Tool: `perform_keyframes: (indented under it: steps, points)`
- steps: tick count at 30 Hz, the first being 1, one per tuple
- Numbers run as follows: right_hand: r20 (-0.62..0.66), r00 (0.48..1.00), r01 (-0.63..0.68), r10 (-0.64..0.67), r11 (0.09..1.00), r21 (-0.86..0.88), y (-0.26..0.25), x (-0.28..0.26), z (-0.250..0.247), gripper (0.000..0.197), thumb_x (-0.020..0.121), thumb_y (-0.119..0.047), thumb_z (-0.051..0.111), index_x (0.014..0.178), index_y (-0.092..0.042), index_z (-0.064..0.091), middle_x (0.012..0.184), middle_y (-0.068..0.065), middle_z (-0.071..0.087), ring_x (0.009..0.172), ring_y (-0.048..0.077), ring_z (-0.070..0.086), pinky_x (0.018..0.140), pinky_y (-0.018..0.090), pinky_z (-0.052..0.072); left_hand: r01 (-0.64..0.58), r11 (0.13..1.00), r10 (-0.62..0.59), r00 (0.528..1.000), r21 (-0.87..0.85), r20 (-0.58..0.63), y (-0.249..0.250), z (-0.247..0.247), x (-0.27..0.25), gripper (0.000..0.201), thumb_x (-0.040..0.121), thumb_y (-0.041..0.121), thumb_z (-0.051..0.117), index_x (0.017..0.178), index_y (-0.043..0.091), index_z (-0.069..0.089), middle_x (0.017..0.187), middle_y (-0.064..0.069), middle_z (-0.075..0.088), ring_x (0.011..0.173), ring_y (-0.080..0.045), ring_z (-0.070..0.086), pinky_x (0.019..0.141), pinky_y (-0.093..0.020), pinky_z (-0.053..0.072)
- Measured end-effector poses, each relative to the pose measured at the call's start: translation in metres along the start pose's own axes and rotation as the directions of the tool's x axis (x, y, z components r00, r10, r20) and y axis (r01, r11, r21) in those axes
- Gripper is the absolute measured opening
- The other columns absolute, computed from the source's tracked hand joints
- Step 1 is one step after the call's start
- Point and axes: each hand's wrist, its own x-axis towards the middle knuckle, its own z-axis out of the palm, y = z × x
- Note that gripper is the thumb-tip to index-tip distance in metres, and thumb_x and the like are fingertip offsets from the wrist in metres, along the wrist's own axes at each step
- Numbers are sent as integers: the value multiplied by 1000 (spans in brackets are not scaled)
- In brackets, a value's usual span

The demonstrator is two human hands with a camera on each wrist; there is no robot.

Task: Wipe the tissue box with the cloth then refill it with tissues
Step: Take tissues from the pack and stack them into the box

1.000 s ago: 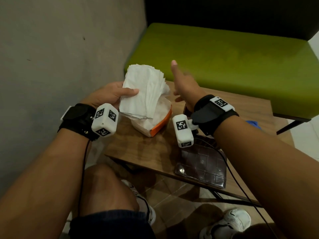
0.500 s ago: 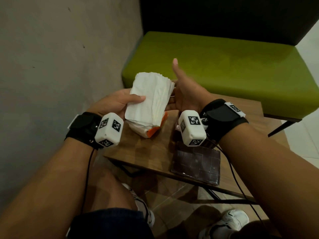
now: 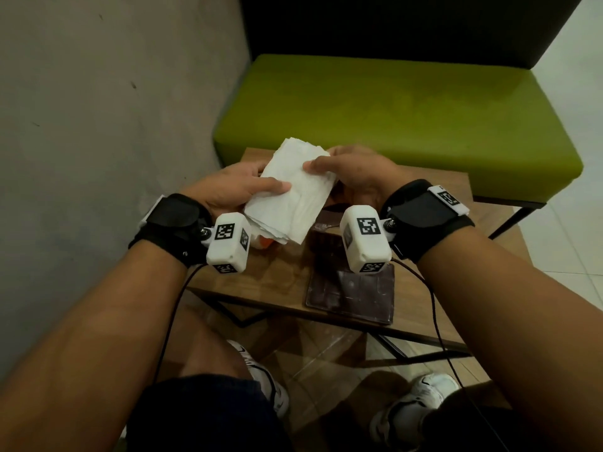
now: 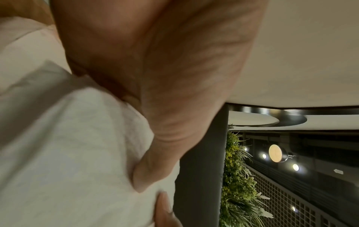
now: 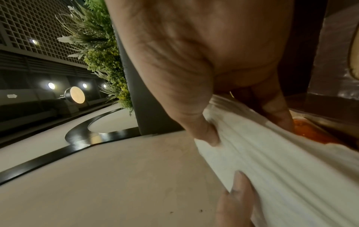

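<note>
White tissues (image 3: 290, 194), a stacked wad, sit above the wooden table (image 3: 277, 278), pinched by the left hand (image 3: 235, 187) at nine o'clock and the right hand (image 3: 355, 174) at three. A brown tissue box (image 3: 352, 291) lies at five o'clock.

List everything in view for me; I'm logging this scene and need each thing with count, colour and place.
tissues: one stack, white, held above the table between both hands
tissue pack: one, orange and white, on the table under the stack, mostly hidden
tissue box: one, dark brown, on the table's near right part
table: one, wood brown, before the knees
bench: one, green, behind the table
wall: grey, at left
shoes: two, white, on the floor
left hand: grips the stack's left side
right hand: grips its right side
</note>
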Motion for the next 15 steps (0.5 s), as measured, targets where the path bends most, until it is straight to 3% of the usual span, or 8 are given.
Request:
perform_keyframes:
  steps: [2,4,6,8,10,12,15]
  points:
    - [-35,999,16,-13,997,80,3,-6,-5,27,94,-8,76,111,-8,55,105,20,73,92,37,76,84,57,65,2,996,-5,999,-89,-32,-7,5,-1,50,97,30,77,140,10,62,128,-18,77,109,-31,79,92,-48,66]
    - [-76,996,51,-36,978,202,7,-11,-13,25,96,-7,74,112,-7,55,113,22,72,101,38,76,80,53,66,-3,970,-5,1000,-241,-31,-19,10,-1,76,86,46,87,146,8,60,142,-21,70,127,-37,71,113,-58,53]
    - [-90,995,77,-51,944,320,10,-18,-18,15,99,-7,69,109,-6,58,107,18,73,95,31,76,74,45,67,9,930,-27,999,-369,-45,-29,20,-2,96,73,64,91,150,16,60,149,-21,65,139,-42,62,116,-63,49]
    - [-87,994,94,-63,901,424,18,-24,-20,14,101,-8,64,114,-4,60,101,13,71,88,26,73,76,43,67,76,892,-79,997,-445,10,-35,34,-4,102,74,79,76,151,15,59,148,-27,64,134,-48,65,110,-64,54]
    - [-65,996,90,-67,875,476,29,-29,-20,23,103,-11,62,124,-2,59,107,16,70,95,30,72,87,49,66,120,837,-75,992,-534,106,-37,47,-6,102,84,87,59,150,9,59,144,-31,65,130,-51,66,111,-66,51]
    - [-58,996,93,-75,882,461,41,-34,-22,21,104,-12,60,122,-2,59,108,18,70,100,35,70,98,60,60,84,784,-22,994,-616,107,-34,57,-7,91,92,83,52,148,13,63,145,-25,67,132,-50,66,113,-67,50]
    - [-136,989,120,-64,882,457,56,-41,-28,35,100,-9,65,131,2,50,120,25,68,104,42,70,91,73,57,-30,772,67,997,-635,34,-26,68,-7,65,102,55,63,152,13,59,151,-17,64,141,-39,61,121,-60,44]
